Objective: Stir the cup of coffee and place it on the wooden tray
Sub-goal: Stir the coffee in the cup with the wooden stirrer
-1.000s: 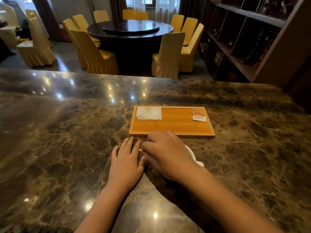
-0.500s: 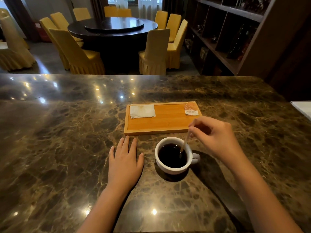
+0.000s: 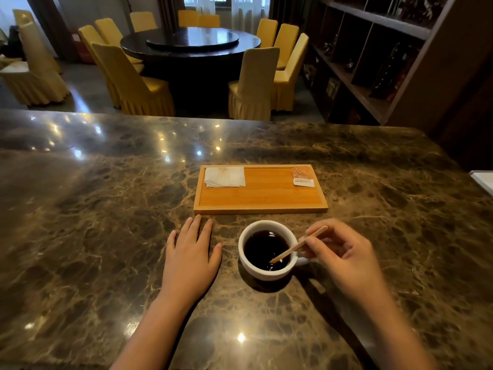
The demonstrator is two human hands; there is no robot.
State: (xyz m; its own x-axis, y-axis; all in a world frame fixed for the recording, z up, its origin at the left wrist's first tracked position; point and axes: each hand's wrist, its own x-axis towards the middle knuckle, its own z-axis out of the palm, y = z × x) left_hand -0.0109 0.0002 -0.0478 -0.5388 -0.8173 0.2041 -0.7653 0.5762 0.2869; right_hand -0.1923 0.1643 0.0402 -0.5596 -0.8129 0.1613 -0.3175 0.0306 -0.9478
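Observation:
A white cup (image 3: 253, 269) of black coffee stands on the marble counter, just in front of the wooden tray (image 3: 262, 200). My right hand (image 3: 344, 256) is to the right of the cup and pinches a thin wooden stir stick (image 3: 298, 244), whose lower tip dips into the coffee. The cup's handle points right and is mostly hidden behind my fingers. My left hand (image 3: 190, 259) lies flat on the counter left of the cup, fingers spread, holding nothing.
On the tray lie a folded white napkin (image 3: 225, 177) at its far left and a small orange sachet (image 3: 302, 176) at its far right. A white object (image 3: 484, 181) shows at the counter's right edge. Beyond the counter stand a round table, yellow chairs and a dark shelf.
My right hand came off the cup, uncovering it, and moved to its right holding the stick in the coffee. The stick now slants lower. My left hand stayed flat.

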